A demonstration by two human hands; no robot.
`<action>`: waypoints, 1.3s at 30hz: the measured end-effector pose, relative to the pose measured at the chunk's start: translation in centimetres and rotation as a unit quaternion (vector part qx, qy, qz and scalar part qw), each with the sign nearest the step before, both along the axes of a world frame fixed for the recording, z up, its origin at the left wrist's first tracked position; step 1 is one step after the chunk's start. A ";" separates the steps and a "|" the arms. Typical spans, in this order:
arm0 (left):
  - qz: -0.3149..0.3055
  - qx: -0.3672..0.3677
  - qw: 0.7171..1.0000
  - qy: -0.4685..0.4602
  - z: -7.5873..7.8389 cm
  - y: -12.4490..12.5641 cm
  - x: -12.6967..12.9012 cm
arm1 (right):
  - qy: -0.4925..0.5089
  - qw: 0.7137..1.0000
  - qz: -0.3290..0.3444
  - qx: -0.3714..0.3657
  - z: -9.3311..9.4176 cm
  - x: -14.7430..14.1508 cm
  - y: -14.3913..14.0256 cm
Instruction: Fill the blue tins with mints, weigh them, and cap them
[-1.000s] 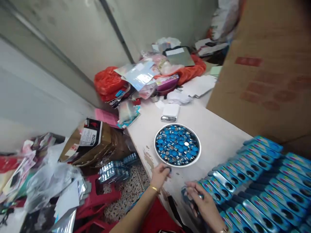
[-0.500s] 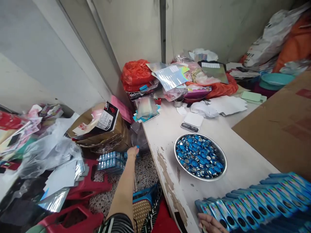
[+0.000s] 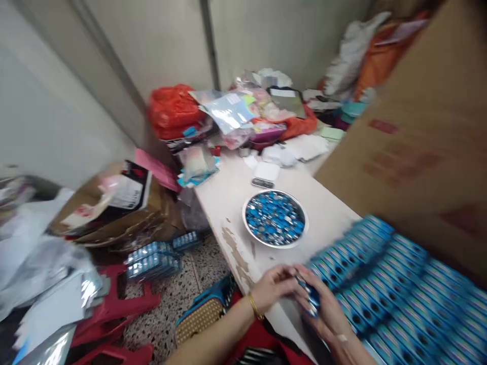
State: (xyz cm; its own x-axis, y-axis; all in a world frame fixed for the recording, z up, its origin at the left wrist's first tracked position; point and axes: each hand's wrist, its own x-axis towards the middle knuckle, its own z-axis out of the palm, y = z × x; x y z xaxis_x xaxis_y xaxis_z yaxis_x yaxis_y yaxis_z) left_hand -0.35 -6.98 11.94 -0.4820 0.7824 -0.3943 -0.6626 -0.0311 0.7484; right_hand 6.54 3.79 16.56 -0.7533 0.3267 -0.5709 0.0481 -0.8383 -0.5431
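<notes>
blue tin (image 3: 310, 296) — upright, between both hands (image 3: 294, 294)

white table (image 3: 228, 203) | on it: metal bowl (image 3: 249, 234), blue cases (image 3: 388, 284), scale (image 3: 266, 175), cardboard box (image 3: 418, 137)

Bare forearms; gold bangle (image 3: 253, 306) on the left wrist.

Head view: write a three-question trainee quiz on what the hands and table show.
1. True or false: both hands meet on one blue case.
2. What does the round metal tray hold? A) blue and silver round caps B) screws C) coins only
3. Fill in: the wrist of the left hand wears a gold ____.

Key: 1 true, the right hand is on it too; 2 A; 3 bracelet.
</notes>
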 end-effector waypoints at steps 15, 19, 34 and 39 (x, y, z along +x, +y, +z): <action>-0.145 -0.089 0.973 0.158 -0.7 17.6 3.2 | -0.043 0.962 -0.253 -0.092 -4.3 5.2 13.0; -0.178 -0.087 0.933 0.299 -2.2 20.7 3.7 | -0.034 0.947 -0.287 -0.139 -5.9 6.4 16.1; -0.249 -0.110 0.887 0.373 -5.5 31.6 3.5 | 0.007 0.901 -0.397 -0.175 -10.1 6.1 24.6; -0.234 -0.054 0.811 0.534 -6.0 34.7 2.4 | 0.028 0.890 -0.424 -0.164 -11.2 5.9 27.7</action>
